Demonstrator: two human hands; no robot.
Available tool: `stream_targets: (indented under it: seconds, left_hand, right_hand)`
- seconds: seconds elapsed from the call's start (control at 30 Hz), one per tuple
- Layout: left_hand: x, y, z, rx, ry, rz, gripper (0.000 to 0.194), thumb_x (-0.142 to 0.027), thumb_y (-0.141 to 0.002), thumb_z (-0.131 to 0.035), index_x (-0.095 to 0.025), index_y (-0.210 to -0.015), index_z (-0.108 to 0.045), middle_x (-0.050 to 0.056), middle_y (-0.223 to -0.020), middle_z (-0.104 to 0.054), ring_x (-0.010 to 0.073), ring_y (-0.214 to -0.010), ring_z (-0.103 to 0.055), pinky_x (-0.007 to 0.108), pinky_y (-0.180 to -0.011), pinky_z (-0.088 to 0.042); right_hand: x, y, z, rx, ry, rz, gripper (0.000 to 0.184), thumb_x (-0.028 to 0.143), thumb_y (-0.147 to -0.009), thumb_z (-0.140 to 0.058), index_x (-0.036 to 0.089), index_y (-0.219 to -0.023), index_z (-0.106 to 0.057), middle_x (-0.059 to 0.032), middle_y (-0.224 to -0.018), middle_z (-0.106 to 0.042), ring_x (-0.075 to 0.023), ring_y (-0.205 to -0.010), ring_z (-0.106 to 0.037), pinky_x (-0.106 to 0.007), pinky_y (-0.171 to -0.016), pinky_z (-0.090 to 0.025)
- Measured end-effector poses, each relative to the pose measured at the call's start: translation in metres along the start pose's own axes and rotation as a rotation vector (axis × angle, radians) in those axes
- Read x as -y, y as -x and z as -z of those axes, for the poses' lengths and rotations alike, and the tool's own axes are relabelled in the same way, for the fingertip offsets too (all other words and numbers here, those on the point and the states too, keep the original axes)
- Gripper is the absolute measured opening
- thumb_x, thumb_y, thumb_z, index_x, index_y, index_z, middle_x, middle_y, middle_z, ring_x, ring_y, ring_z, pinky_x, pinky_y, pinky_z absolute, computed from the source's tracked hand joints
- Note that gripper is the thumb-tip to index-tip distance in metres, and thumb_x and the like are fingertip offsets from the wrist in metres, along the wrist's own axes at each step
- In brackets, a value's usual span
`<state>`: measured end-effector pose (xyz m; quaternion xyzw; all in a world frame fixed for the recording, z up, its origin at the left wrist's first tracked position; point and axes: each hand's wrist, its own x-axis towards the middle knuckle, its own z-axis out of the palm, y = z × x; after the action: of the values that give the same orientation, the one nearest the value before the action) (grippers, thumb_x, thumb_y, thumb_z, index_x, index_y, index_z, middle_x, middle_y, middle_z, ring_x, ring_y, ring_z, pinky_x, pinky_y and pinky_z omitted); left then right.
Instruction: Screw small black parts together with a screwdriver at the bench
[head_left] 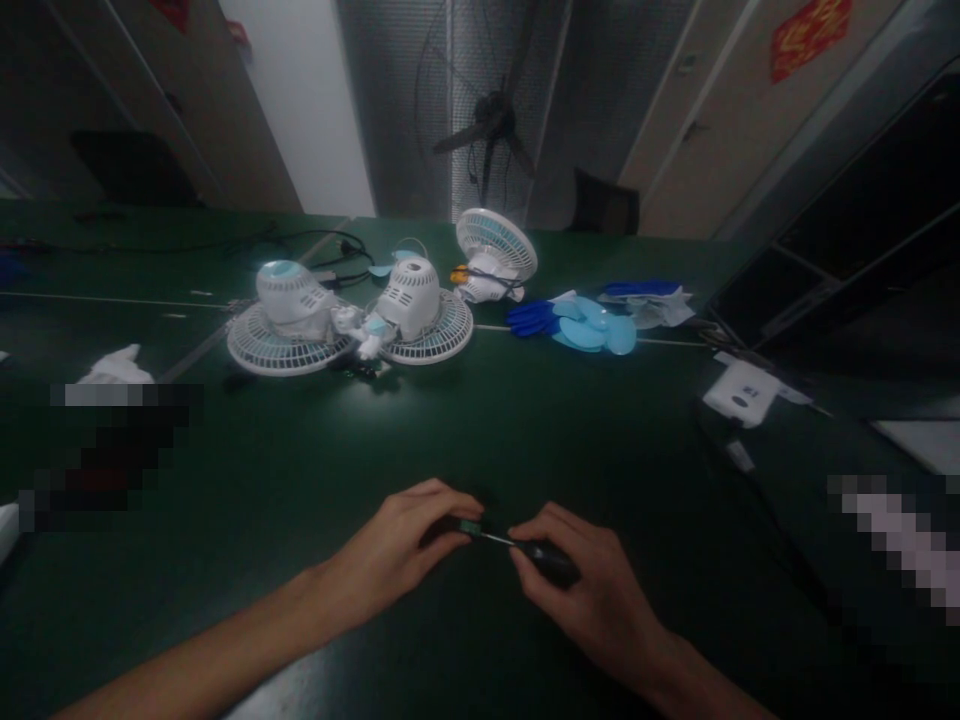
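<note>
Between thumb and fingers, my left hand (424, 530) pinches a small green terminal block or circuit piece (470, 527); its exact kind is too small to tell. My right hand (585, 580) is closed around the black handle of a screwdriver (551, 562). The screwdriver's thin metal shaft points left, and its tip meets the green piece or lies right beside it. Both hands are over the near middle of the dark green table (360, 450). My left fingers hide part of the green piece.
Two white fans (289, 320) (420, 310) lie face down ahead, with a third fan (495, 250) behind. To their right are blue gloves (532, 317) and light blue fan blades (596, 327). A white box (741, 392) with a cable sits at right; white parts (116, 368) lie left.
</note>
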<state>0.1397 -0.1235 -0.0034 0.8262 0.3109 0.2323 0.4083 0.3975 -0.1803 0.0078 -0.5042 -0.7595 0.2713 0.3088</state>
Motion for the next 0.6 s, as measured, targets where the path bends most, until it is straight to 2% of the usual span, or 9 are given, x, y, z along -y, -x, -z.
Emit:
stream_targets:
  seconds: [0.23,0.37,0.47,0.6]
  left_hand:
    - [-0.003,0.001,-0.002,0.018,-0.045,-0.068,0.026,-0.015,-0.101,-0.057,-0.023,-0.124,-0.067,0.008,-0.112,-0.072,0.0196,-0.107,-0.066,0.033,-0.092,-0.056]
    - [0.003,0.001,0.003,-0.028,-0.185,-0.124,0.029,-0.018,-0.103,-0.055,-0.022,-0.130,-0.065,0.008,-0.119,-0.073,0.0204,-0.111,-0.066,0.036,-0.096,-0.056]
    - [0.023,0.000,0.028,-0.090,-0.401,-0.133,0.033,-0.020,-0.106,-0.050,-0.022,-0.133,-0.067,0.009,-0.129,-0.072,0.0226,-0.115,-0.066,0.041,-0.101,-0.055]
    - [0.064,0.008,0.093,-0.242,-0.658,0.055,0.035,-0.028,-0.106,-0.049,-0.020,-0.131,-0.072,0.010,-0.134,-0.070,0.0269,-0.119,-0.065,0.044,-0.104,-0.053]
  right_hand:
    - [0.001,-0.001,-0.001,-0.017,-0.100,0.016,0.011,0.019,-0.093,-0.063,0.023,-0.101,-0.071,-0.0025,-0.086,-0.072,-0.0191,-0.075,-0.071,-0.031,-0.068,-0.054]
    - [0.001,0.001,0.002,-0.034,-0.086,-0.006,0.009,0.019,-0.094,-0.063,0.022,-0.100,-0.070,-0.0028,-0.086,-0.072,-0.0196,-0.075,-0.071,-0.031,-0.068,-0.054]
    - [-0.001,0.003,0.004,-0.029,-0.080,-0.016,0.009,0.020,-0.095,-0.064,0.022,-0.102,-0.070,-0.0021,-0.086,-0.071,-0.0190,-0.074,-0.070,-0.031,-0.066,-0.053]
    - [-0.002,0.005,0.005,-0.017,-0.082,-0.019,0.010,0.021,-0.096,-0.064,0.023,-0.104,-0.070,-0.0020,-0.086,-0.071,-0.0189,-0.073,-0.069,-0.030,-0.064,-0.053]
